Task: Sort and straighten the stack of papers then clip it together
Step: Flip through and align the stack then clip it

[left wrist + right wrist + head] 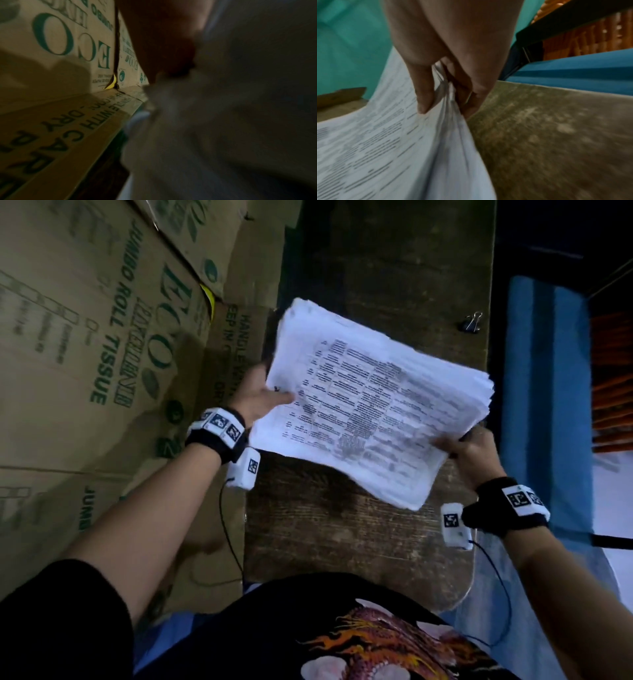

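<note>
White stack of papers (370, 402) held above the wooden tabletop (342, 535), its edges fanned. Left hand (255, 397) and right hand (469, 446) each pinch opposite sides, probably to square the sheets. Binder clip (472, 322) waits near the tabletop's far edge.

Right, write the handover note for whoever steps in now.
Left hand grips the left edge of the paper stack, thumb on top. Right hand pinches its right edge. The stack is held over the wooden table, edges still fanned and uneven. The binder clip lies unused at the table's far right. Left: square the stack, then clip it.
</note>
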The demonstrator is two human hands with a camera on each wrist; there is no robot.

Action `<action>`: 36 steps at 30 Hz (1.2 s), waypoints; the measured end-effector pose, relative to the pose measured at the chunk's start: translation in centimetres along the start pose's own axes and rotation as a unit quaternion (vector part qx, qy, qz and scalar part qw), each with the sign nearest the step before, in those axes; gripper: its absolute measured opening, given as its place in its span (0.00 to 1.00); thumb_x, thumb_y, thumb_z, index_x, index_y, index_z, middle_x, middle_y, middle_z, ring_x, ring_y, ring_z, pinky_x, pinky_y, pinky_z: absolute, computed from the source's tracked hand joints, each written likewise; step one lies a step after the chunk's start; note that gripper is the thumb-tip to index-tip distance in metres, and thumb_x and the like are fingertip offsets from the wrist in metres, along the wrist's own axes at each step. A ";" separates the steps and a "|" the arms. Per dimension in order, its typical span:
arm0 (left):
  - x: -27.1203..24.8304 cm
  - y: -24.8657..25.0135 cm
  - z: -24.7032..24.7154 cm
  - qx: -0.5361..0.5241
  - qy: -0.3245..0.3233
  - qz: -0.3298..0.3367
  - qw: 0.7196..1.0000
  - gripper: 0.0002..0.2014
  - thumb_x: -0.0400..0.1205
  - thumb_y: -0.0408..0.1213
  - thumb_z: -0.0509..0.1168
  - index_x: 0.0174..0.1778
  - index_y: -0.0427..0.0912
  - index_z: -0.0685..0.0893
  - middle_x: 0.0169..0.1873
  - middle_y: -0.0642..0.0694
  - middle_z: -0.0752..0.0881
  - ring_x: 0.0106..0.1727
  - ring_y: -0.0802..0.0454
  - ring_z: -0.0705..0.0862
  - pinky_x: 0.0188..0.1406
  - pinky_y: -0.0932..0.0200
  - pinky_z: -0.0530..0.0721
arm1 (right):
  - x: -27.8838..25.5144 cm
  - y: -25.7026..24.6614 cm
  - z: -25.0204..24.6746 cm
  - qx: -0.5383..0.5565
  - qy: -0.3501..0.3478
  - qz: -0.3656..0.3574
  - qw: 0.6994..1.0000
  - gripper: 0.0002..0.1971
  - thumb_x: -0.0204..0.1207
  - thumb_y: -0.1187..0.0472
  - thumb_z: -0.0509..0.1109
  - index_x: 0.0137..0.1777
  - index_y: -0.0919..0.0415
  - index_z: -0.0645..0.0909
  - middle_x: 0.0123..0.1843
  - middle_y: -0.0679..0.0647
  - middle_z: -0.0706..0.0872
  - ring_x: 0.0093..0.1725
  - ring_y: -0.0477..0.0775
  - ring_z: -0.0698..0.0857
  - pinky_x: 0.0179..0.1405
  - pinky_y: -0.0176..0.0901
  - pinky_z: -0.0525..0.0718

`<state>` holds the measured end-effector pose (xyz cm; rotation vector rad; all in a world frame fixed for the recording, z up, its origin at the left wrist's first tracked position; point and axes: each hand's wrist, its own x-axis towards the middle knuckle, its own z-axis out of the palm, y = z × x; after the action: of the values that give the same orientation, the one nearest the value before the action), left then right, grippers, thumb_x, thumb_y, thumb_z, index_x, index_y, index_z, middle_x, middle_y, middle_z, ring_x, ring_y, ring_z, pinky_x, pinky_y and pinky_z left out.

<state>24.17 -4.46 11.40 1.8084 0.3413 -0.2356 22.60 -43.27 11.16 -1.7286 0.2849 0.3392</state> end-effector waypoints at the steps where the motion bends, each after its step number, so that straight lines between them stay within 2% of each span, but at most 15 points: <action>1: 0.6 0.3 0.0 0.024 -0.043 -0.019 0.999 0.22 0.70 0.28 0.77 0.59 0.38 0.82 0.55 0.44 0.87 0.55 0.48 0.86 0.60 0.50 0.82 | -0.2 1.2 -0.3 0.002 -0.009 0.037 0.999 0.29 0.54 0.55 0.89 0.56 0.62 0.87 0.57 0.60 0.91 0.59 0.66 0.88 0.59 0.65 0.85; 4: 2.3 -0.1 1.0 0.124 -0.118 -0.084 0.982 0.27 0.72 0.33 0.76 0.67 0.38 0.77 0.61 0.47 0.82 0.60 0.48 0.80 0.61 0.54 0.77 | -1.5 4.8 -0.2 -0.041 -0.024 0.131 0.990 0.42 0.45 0.45 0.91 0.59 0.63 0.85 0.59 0.61 0.90 0.58 0.64 0.89 0.60 0.68 0.85; 6: 3.2 -0.8 2.3 0.164 -0.149 -0.105 0.969 0.31 0.74 0.31 0.75 0.72 0.36 0.72 0.66 0.47 0.78 0.63 0.51 0.76 0.61 0.58 0.74 | -2.9 6.0 0.6 -0.091 -0.036 0.174 0.980 0.32 0.51 0.47 0.89 0.55 0.57 0.85 0.58 0.60 0.90 0.56 0.64 0.89 0.57 0.69 0.86; 8: 4.1 -1.4 3.5 0.213 -0.185 -0.110 0.953 0.36 0.74 0.33 0.76 0.77 0.37 0.67 0.69 0.48 0.74 0.69 0.51 0.73 0.65 0.58 0.71 | -3.4 6.7 0.9 -0.145 -0.056 0.207 0.966 0.18 0.64 0.58 0.84 0.52 0.57 0.84 0.55 0.64 0.90 0.50 0.68 0.90 0.51 0.72 0.87; 10: 5.0 -1.7 4.3 0.255 -0.206 -0.100 0.939 0.40 0.72 0.37 0.77 0.78 0.39 0.66 0.72 0.44 0.75 0.72 0.46 0.73 0.67 0.55 0.72 | -2.7 6.8 0.4 -0.280 -0.087 0.230 0.928 0.15 0.72 0.56 0.80 0.54 0.64 0.85 0.47 0.64 0.91 0.42 0.66 0.90 0.48 0.67 0.89; 13: 6.6 -0.5 5.4 0.290 -0.233 -0.058 0.927 0.36 0.71 0.36 0.78 0.74 0.41 0.71 0.68 0.41 0.80 0.68 0.42 0.78 0.65 0.55 0.75 | -0.5 4.1 -0.4 -0.518 -0.086 0.237 0.817 0.29 0.71 0.38 0.74 0.56 0.65 0.83 0.45 0.63 0.90 0.42 0.62 0.90 0.47 0.55 0.89; 16: 8.1 1.0 6.0 0.300 -0.281 -0.023 0.912 0.31 0.69 0.34 0.79 0.68 0.41 0.77 0.62 0.41 0.85 0.62 0.43 0.83 0.66 0.44 0.80 | 2.7 -0.3 0.6 -0.580 -0.048 0.182 0.792 0.27 0.71 0.34 0.70 0.50 0.61 0.84 0.51 0.62 0.90 0.52 0.63 0.89 0.56 0.52 0.86; 18: 8.7 2.1 6.3 0.312 -0.306 -0.011 0.900 0.29 0.69 0.31 0.78 0.67 0.41 0.78 0.60 0.44 0.85 0.59 0.46 0.83 0.63 0.46 0.81 | 5.2 -2.5 2.0 -0.552 -0.098 0.120 0.819 0.26 0.74 0.39 0.71 0.59 0.62 0.82 0.58 0.60 0.86 0.57 0.62 0.85 0.58 0.49 0.80; 20: 9.2 2.9 6.8 0.325 -0.329 0.000 0.886 0.29 0.70 0.29 0.77 0.67 0.42 0.78 0.58 0.48 0.85 0.57 0.49 0.82 0.60 0.51 0.81 | 7.2 -3.5 3.7 -0.427 -0.144 0.076 0.889 0.18 0.71 0.47 0.78 0.55 0.51 0.78 0.53 0.51 0.83 0.51 0.52 0.82 0.55 0.42 0.76; 21: 9.3 3.3 7.1 0.334 -0.340 0.005 0.879 0.30 0.70 0.29 0.77 0.68 0.43 0.78 0.57 0.49 0.84 0.58 0.49 0.82 0.60 0.52 0.80 | 8.0 -3.6 4.4 -0.354 -0.156 0.069 0.919 0.19 0.68 0.49 0.81 0.55 0.50 0.78 0.52 0.48 0.84 0.49 0.46 0.82 0.55 0.38 0.78; 24: 9.7 3.8 8.0 0.351 -0.366 0.035 0.861 0.31 0.68 0.30 0.77 0.67 0.48 0.78 0.54 0.53 0.84 0.58 0.49 0.83 0.59 0.52 0.81 | 8.6 -3.7 5.6 -0.240 -0.157 0.058 0.956 0.26 0.65 0.62 0.84 0.62 0.61 0.79 0.54 0.52 0.87 0.44 0.38 0.84 0.38 0.21 0.82; 27: 9.6 4.8 9.0 0.346 -0.388 0.042 0.853 0.30 0.69 0.29 0.76 0.67 0.48 0.78 0.54 0.51 0.86 0.53 0.53 0.84 0.53 0.56 0.81 | 8.2 -3.2 6.0 -0.184 -0.134 0.098 0.969 0.21 0.64 0.62 0.85 0.55 0.62 0.84 0.46 0.54 0.89 0.41 0.42 0.88 0.34 0.27 0.84; 31: 9.6 4.4 7.2 0.341 -0.399 0.016 0.851 0.26 0.69 0.35 0.79 0.62 0.43 0.82 0.50 0.50 0.87 0.49 0.54 0.85 0.48 0.61 0.82 | 7.9 -1.5 5.4 -0.105 -0.070 0.120 0.985 0.22 0.61 0.64 0.86 0.51 0.78 0.86 0.49 0.69 0.90 0.39 0.52 0.90 0.43 0.40 0.87; 33: 9.4 2.9 5.4 0.323 -0.366 -0.023 0.873 0.24 0.67 0.40 0.81 0.57 0.39 0.84 0.48 0.49 0.88 0.47 0.54 0.85 0.44 0.64 0.82 | 7.5 -1.1 4.8 -0.053 -0.061 0.141 0.987 0.20 0.60 0.64 0.86 0.48 0.75 0.88 0.46 0.66 0.92 0.43 0.57 0.92 0.49 0.47 0.88; 36: 7.9 0.3 4.4 0.173 -0.218 -0.067 0.958 0.29 0.61 0.45 0.82 0.56 0.40 0.85 0.49 0.47 0.88 0.50 0.52 0.85 0.54 0.57 0.82 | 7.1 -0.8 4.5 0.003 -0.041 0.152 0.988 0.11 0.65 0.69 0.82 0.45 0.73 0.88 0.35 0.55 0.93 0.37 0.51 0.92 0.39 0.38 0.88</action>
<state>31.74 -7.96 7.91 2.0122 0.1112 -0.8190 29.14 -38.74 8.45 -1.6617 0.4899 0.6305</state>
